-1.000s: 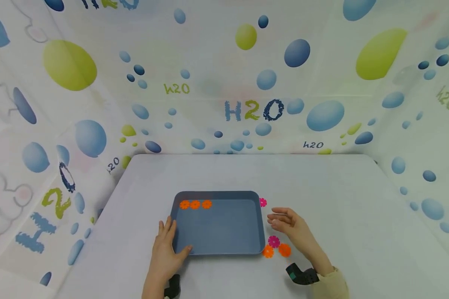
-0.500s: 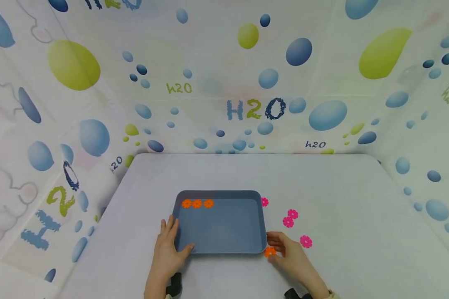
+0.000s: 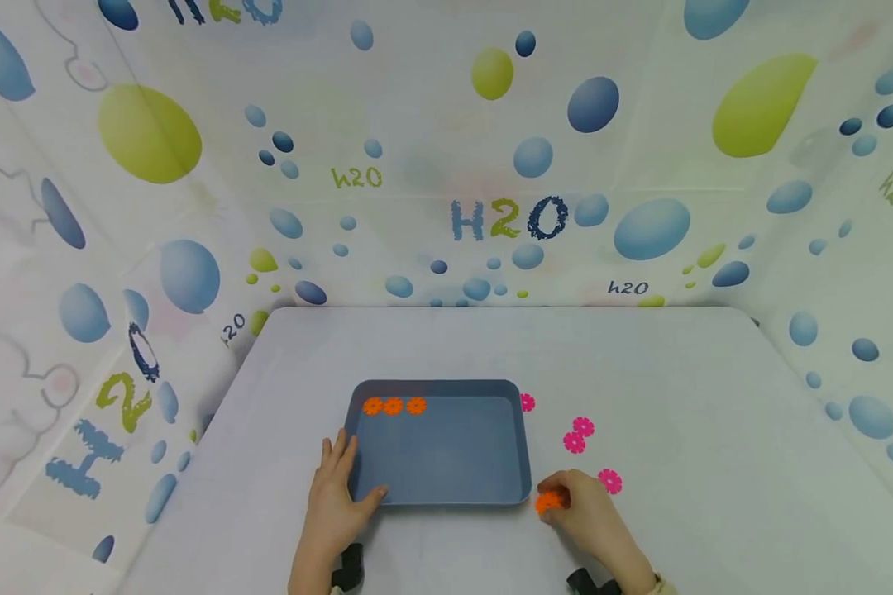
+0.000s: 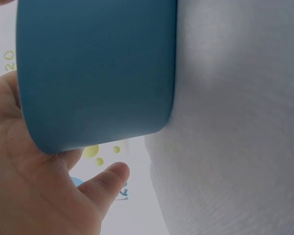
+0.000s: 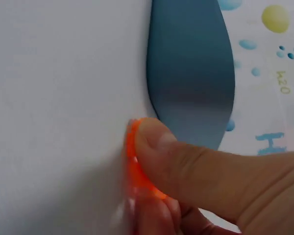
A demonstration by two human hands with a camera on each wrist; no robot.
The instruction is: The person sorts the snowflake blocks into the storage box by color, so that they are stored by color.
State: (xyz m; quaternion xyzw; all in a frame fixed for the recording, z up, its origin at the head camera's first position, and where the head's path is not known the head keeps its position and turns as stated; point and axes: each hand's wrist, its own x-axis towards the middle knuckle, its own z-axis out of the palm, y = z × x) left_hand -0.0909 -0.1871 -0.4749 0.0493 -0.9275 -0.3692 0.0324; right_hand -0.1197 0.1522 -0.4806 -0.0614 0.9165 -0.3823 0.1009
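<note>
A shallow blue-grey tray (image 3: 439, 450) lies on the white table. Three orange flower-shaped pieces (image 3: 393, 406) form a row inside along its far left edge. My left hand (image 3: 335, 500) rests at the near left corner, fingers spread along the side and thumb at the front rim. Just outside the near right corner, my right hand (image 3: 582, 506) pinches an orange flower-shaped piece (image 3: 548, 502) between thumb and fingers. In the right wrist view this orange piece (image 5: 137, 166) stands nearly on edge, partly covered by the thumb. Whatever lies under the right palm is hidden.
Two pink flower-shaped pieces (image 3: 578, 435) touch each other right of the tray. One pink piece (image 3: 527, 402) lies against the tray's right side, and another pink piece (image 3: 609, 481) sits behind the right hand. A patterned curtain (image 3: 417, 165) hangs behind the table (image 3: 670, 380).
The right hand has come down toward the near right corner and now pinches an orange piece there, drawn slightly away from the tray. Pink pieces it hid are visible. The left hand stays put.
</note>
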